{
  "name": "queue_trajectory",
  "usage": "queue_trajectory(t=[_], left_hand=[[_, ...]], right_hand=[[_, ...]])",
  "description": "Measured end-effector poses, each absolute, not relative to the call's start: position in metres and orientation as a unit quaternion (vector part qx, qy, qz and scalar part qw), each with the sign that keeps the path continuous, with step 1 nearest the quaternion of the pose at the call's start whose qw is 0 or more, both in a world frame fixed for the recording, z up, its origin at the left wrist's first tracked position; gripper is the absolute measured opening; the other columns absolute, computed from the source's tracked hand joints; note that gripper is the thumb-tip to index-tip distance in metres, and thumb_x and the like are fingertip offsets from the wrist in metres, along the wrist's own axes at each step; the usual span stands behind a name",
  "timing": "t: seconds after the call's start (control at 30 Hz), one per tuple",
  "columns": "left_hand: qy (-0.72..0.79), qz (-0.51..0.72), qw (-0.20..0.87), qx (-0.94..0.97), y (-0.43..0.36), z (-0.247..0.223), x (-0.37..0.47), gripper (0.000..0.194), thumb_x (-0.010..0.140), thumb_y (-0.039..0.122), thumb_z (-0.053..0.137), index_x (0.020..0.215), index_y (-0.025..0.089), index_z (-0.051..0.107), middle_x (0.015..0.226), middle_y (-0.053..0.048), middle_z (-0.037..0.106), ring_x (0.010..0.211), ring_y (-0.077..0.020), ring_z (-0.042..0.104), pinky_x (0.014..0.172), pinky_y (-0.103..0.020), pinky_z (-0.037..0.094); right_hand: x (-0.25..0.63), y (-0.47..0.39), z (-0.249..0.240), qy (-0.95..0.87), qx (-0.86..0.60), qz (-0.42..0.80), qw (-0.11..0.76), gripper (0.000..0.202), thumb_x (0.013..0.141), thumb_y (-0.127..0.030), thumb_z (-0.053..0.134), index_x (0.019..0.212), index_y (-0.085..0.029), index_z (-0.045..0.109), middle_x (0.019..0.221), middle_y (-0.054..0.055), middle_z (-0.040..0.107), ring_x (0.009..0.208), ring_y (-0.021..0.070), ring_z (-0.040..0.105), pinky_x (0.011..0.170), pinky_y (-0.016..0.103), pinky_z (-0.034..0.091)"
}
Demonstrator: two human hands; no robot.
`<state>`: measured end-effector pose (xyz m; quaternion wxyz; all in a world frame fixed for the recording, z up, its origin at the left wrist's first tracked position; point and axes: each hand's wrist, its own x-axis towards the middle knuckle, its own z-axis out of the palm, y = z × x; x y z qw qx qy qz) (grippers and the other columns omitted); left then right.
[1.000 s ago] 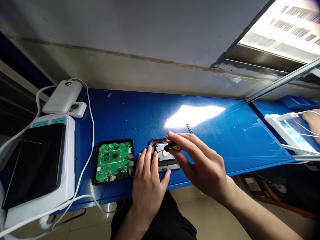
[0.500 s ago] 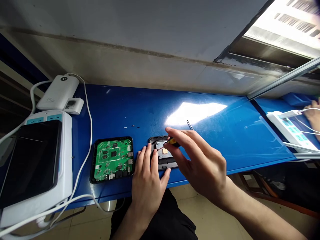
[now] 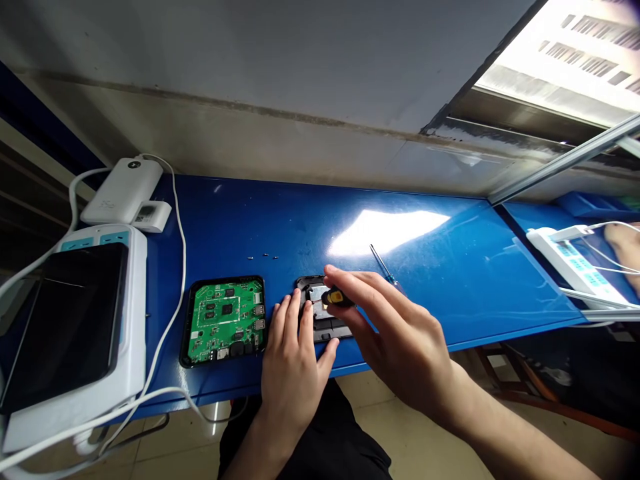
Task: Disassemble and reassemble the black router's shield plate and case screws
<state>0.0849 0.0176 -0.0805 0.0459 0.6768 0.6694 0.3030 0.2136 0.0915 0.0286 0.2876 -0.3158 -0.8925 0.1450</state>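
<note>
My right hand point(image 3: 400, 333) grips a short black-and-yellow screwdriver point(image 3: 336, 298), its thin shaft tilted down toward the left side of a black plastic cover point(image 3: 330, 332). A pale metal plate lies inside that cover, partly hidden by the tool and my fingers. My left hand point(image 3: 295, 353) lies flat with fingers stretched over the cover's left edge, the fingertips close to the screwdriver tip. Left of my hands rests a black case half holding a green circuit board point(image 3: 225, 317). I cannot make out what the tip touches.
Several small screws point(image 3: 266, 255) lie behind the board. A second screwdriver point(image 3: 383, 263) rests behind my right hand. At left are a power strip point(image 3: 133, 300) with a phone point(image 3: 65, 327) on it, a power bank point(image 3: 123, 190) and white cables. Another person's arm point(image 3: 625, 247) shows at far right.
My right hand has tipped the screwdriver lower, so more of its handle shows. The second screwdriver is less covered by my hand. My left hand stays on the cover.
</note>
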Motion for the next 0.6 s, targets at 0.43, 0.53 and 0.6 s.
queue_trajectory(t=[0.43,0.53,0.6], left_hand=[[0.671,0.306,0.047,0.674,0.018,-0.079,0.085,0.048,0.092,0.029,0.065,0.134,0.008,0.055,0.142,-0.024,0.060,0.135,-0.0389,0.055,0.109,-0.055,0.051],[0.670,0.309,0.052,0.673,0.018,-0.080,0.085,0.049,0.092,0.031,0.065,0.135,0.009,0.055,0.145,-0.024,0.058,0.136,-0.0387,0.054,0.109,-0.057,0.050],[0.671,0.305,0.056,0.674,0.017,-0.081,0.084,0.049,0.092,0.030,0.066,0.135,0.010,0.055,0.148,-0.023,0.057,0.137,-0.0389,0.053,0.109,-0.057,0.050]], right_hand=[[0.198,0.094,0.031,-0.880,-0.343,0.065,0.324,0.032,0.098,-0.009,0.061,0.129,-0.014,0.059,0.109,0.010,0.074,0.094,0.0144,0.073,0.082,0.024,0.065],[0.201,0.096,0.032,-0.879,-0.352,0.044,0.319,0.036,0.097,-0.009,0.061,0.132,-0.017,0.058,0.109,0.009,0.075,0.094,0.0168,0.074,0.083,0.028,0.066],[0.203,0.096,0.032,-0.879,-0.353,0.041,0.318,0.037,0.096,-0.008,0.061,0.132,-0.017,0.059,0.110,0.010,0.075,0.096,0.0177,0.074,0.083,0.028,0.066]])
